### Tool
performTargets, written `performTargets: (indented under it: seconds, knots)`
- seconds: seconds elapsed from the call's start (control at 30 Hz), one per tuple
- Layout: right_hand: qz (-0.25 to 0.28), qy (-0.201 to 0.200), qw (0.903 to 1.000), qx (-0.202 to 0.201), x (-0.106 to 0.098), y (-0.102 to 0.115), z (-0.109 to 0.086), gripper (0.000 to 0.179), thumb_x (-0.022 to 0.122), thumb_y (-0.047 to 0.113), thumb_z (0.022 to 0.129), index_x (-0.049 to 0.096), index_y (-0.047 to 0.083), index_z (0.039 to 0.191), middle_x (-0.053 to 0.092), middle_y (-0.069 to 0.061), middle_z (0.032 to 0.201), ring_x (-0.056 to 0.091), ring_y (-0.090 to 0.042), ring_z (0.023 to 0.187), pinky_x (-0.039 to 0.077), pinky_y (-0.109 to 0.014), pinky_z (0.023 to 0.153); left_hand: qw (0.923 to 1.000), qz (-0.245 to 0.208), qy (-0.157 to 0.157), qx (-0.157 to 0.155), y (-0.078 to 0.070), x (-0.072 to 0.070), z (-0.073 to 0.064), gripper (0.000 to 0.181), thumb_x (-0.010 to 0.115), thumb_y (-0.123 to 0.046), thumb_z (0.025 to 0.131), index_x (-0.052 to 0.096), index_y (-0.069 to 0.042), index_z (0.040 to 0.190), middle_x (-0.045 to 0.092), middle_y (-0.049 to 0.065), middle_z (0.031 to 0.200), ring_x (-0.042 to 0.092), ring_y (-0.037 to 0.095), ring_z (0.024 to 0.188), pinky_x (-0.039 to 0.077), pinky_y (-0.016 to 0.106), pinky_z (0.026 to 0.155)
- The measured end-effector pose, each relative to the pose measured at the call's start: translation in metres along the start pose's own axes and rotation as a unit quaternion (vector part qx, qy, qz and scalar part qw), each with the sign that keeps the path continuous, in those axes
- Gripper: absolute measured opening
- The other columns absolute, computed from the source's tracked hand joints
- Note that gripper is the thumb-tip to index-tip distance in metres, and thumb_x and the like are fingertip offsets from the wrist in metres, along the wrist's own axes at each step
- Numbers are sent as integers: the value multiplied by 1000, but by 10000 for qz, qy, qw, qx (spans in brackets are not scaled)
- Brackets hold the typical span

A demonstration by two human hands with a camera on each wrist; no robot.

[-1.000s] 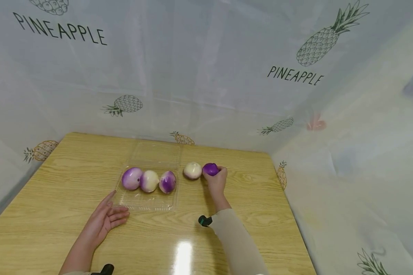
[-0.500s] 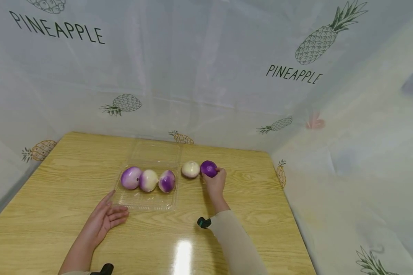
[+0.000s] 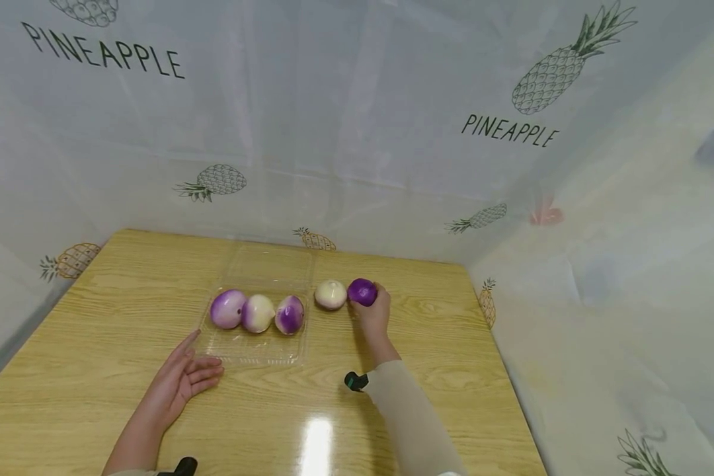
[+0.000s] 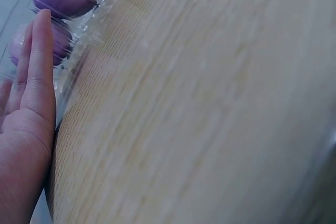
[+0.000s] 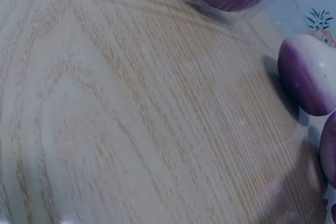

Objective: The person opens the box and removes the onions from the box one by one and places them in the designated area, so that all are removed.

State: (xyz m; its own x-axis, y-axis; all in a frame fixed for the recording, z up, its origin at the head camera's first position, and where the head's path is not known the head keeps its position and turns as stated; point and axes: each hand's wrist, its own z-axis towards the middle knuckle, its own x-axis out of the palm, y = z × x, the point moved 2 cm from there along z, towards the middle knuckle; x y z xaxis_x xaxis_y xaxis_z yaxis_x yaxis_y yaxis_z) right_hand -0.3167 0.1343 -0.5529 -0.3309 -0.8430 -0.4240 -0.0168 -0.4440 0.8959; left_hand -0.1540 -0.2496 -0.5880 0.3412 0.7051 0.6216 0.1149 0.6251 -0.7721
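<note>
My right hand (image 3: 376, 316) grips a deep purple onion (image 3: 361, 291) at the back of the table, right of the container. Close on its left sits a white onion (image 3: 330, 295), which shows a purple side in the right wrist view. My left hand (image 3: 175, 383) lies with fingers extended at the near left corner of a clear plastic container (image 3: 256, 354). Inside the container stand three onions in a row: a light purple onion (image 3: 227, 309), a whitish onion (image 3: 258, 313) and a purple-and-white onion (image 3: 289, 315). The right hand is hardly visible in the right wrist view.
The container's clear lid (image 3: 270, 264) is folded back toward the rear edge of the wooden table (image 3: 262, 410). A pineapple-print curtain (image 3: 357, 132) hangs behind the table and along its sides.
The purple onion in my right hand has turned, so its pointed tip no longer shows on top. The white onion beside it has shifted slightly left. My left hand has stayed still.
</note>
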Motion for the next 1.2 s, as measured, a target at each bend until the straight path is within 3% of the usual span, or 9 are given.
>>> performTargets:
  seconds: [0.5, 0.9, 1.2]
  knots:
    - [-174, -188, 9995, 201, -2, -1, -9, 70, 88, 9, 72, 50, 0, 130, 46, -21, 128, 47, -39, 123, 39, -53, 105, 10000, -11, 5, 10, -1, 1, 1, 59, 18, -17, 110, -25, -12, 150, 65, 14, 115, 64, 29, 108, 52, 41, 92]
    - [-355, -284, 9985, 311, -5, -4, -13, 75, 90, 17, 72, 49, 4, 133, 46, -20, 129, 49, -39, 121, 42, -53, 102, 9999, -131, 5, 17, 1, 1, 2, 59, 17, -16, 110, -25, -15, 151, 65, 16, 115, 65, 29, 108, 52, 41, 92]
    - [94, -499, 9987, 7, -16, 7, -24, 72, 88, 16, 74, 49, 5, 133, 43, -21, 131, 47, -35, 114, 45, -49, 95, 9999, -133, 40, 23, 1, 1, 1, 58, 17, -16, 110, -23, -16, 152, 66, 15, 115, 65, 30, 108, 52, 41, 92]
